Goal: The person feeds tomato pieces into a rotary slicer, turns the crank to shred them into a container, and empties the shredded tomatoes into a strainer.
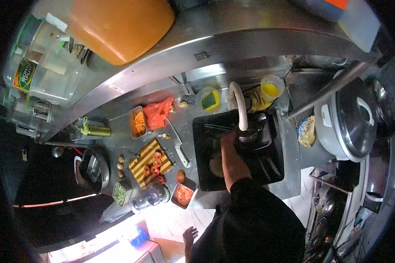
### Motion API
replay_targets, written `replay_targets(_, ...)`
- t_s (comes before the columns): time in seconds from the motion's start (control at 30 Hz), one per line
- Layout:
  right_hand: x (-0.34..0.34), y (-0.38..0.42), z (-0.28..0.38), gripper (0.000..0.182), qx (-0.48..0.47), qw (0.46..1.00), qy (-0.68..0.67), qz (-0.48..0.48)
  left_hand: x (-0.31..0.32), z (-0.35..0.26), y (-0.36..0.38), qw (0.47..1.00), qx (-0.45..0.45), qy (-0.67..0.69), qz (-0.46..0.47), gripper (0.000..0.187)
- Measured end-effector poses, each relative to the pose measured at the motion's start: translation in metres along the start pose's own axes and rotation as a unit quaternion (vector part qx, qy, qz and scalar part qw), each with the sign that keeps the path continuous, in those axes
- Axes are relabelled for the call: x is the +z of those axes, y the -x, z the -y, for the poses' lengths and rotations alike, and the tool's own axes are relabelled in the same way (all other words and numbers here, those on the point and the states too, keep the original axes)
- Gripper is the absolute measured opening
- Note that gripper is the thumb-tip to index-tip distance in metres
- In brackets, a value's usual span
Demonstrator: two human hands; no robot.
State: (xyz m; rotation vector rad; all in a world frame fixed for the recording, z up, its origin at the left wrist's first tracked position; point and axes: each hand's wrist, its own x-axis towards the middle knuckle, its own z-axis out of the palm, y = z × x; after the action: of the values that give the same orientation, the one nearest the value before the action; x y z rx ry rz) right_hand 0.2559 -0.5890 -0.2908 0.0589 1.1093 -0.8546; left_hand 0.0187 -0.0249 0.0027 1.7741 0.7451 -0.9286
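Note:
My right arm reaches over the black sink (215,184), and my right hand (228,138) is under the curved faucet (240,105), beside a dark pot or basin (260,136). Shadow hides its fingers, so what it holds, if anything, does not show. Low at my side, away from the counter, hangs my left hand (189,235), fingers apart and holding nothing. Left of the sink, a striped cutting board (138,173) carries several cut tomato pieces (155,170). A knife with a pale handle (182,157) lies beside the board.
Diced tomato fills a metal container (183,194) at the counter's front edge. An orange-filled tub (138,122) and a red plastic bag (159,113) stand behind the board. A large lidded pot (344,122) is at right. A metal shelf (197,50) runs overhead.

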Motion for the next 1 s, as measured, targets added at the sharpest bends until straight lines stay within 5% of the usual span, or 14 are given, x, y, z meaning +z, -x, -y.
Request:
replay_targets(0.2, 0.010, -0.005, 0.016, 0.036, -0.036, 0.995, 0.082, 0.038, 0.013, -0.014, 0.001, 0.997, 0.055, -0.048, 0.033, 0.042)
replay_targets(0.3, 0.013, -0.003, 0.022, 0.031, -0.047, 0.990, 0.109, 0.074, 0.019, -0.012, 0.002, 0.997, 0.006, -0.073, 0.033, 0.041)
replay_targets(0.33, 0.011, -0.001, 0.021, 0.030, -0.058, 0.988, 0.112, 0.090, 0.013, -0.012, 0.007, 0.969, 0.106, -0.208, 0.079, 0.040)
replay_targets(0.43, 0.000, 0.012, 0.018, 0.025, -0.123, 0.972, 0.120, 0.160, 0.009, 0.022, 0.007, 0.956, 0.223, -0.157, 0.104, 0.039)
replay_targets(0.47, -0.006, 0.023, 0.017, 0.024, -0.144, 0.964, 0.124, 0.189, 0.002, 0.022, 0.003, 0.886, 0.281, -0.353, 0.102, 0.039)
replay_targets(0.53, -0.014, 0.060, 0.027, 0.016, -0.168, 0.944, 0.140, 0.247, -0.002, 0.025, 0.003, 0.865, 0.282, -0.398, 0.115, 0.039)
replay_targets(0.6, -0.025, 0.107, 0.043, 0.017, 0.012, 0.961, -0.036, 0.274, -0.001, 0.027, -0.002, 0.875, 0.257, -0.392, 0.123, 0.039)
replay_targets(0.67, -0.036, 0.168, 0.077, 0.019, 0.114, 0.956, -0.076, 0.260, 0.001, 0.030, -0.008, 0.895, 0.232, -0.359, 0.130, 0.039)
replay_targets(0.73, -0.045, 0.245, 0.122, 0.018, 0.136, 0.968, 0.016, 0.211, 0.000, 0.032, -0.016, 0.914, 0.208, -0.321, 0.137, 0.039)
replay_targets(0.87, -0.081, 0.358, 0.222, 0.024, 0.079, 0.897, 0.232, 0.367, 0.000, 0.036, -0.031, 0.943, 0.153, -0.257, 0.145, 0.039)
replay_targets(1.0, -0.162, 0.430, 0.287, 0.034, 0.188, 0.853, 0.352, 0.336, 0.000, 0.034, -0.048, 0.943, 0.139, -0.245, 0.175, 0.038)
